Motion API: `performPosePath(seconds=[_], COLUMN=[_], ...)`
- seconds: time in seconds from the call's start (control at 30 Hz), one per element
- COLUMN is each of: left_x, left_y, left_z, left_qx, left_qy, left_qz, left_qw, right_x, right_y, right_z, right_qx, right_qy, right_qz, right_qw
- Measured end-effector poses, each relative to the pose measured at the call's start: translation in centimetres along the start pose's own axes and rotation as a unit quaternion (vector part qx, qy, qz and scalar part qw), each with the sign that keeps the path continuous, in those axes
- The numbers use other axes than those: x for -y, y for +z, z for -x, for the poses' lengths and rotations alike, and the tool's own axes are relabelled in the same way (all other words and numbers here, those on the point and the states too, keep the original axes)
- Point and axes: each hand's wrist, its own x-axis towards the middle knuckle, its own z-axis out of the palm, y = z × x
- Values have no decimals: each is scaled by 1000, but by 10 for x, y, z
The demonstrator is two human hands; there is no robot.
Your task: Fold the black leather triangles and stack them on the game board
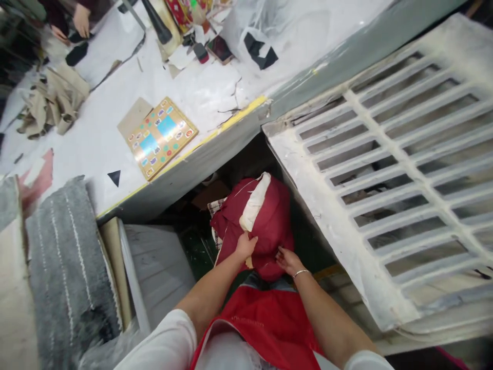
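A bulky bundle of maroon cloth (269, 216) sits low in front of me, in the gap between the white table and the slatted rack. A cream strip (256, 203) lies across its top. My left hand (245, 247) is closed on the cloth just below the strip, with a small tan piece showing under the fingers. On the right side of the bundle, my right hand (288, 261) pinches the maroon cloth with curled fingers. Checked fabric (216, 236) shows at the bundle's left edge.
The white table (200, 97) bears a patterned yellow board (164, 136), tan scraps (57, 100) and a plastic bag (250, 31). A white slatted rack (400, 154) stands right. Grey striped fabric (69, 257) and a grey bin (157, 262) are left. Another person's hands (80, 20) work far left.
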Motion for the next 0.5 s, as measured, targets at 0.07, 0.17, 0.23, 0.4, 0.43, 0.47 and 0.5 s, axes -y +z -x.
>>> performPosePath(seconds=[0.07,0.17,0.23,0.4,0.43,0.47,0.5], left_x=[1,11,23,73,86,99,112], left_y=[-31,-102,-151,-205,-202,-197,-191], left_z=[9,12,-1,-58,-68,-77,-85], left_qx=[23,27,-2,-156,-170,-176,-174], left_qy=[20,22,6,-92,-116,-133,-144], left_qz=[43,78,79,12,-9,-32,-53], left_qw=[999,996,997,983,979,975,973], right_x=[3,0,-1,27,37,47,56], right_y=[6,32,65,124,119,108,92], right_z=[24,67,88,77,65,53,40], right_qx=[53,127,180,189,152,104,53], right_qy=[-28,-72,-101,-212,-233,-257,-277], right_qz=[-1,6,30,161,171,180,188], right_qw=[998,989,978,945,945,944,941])
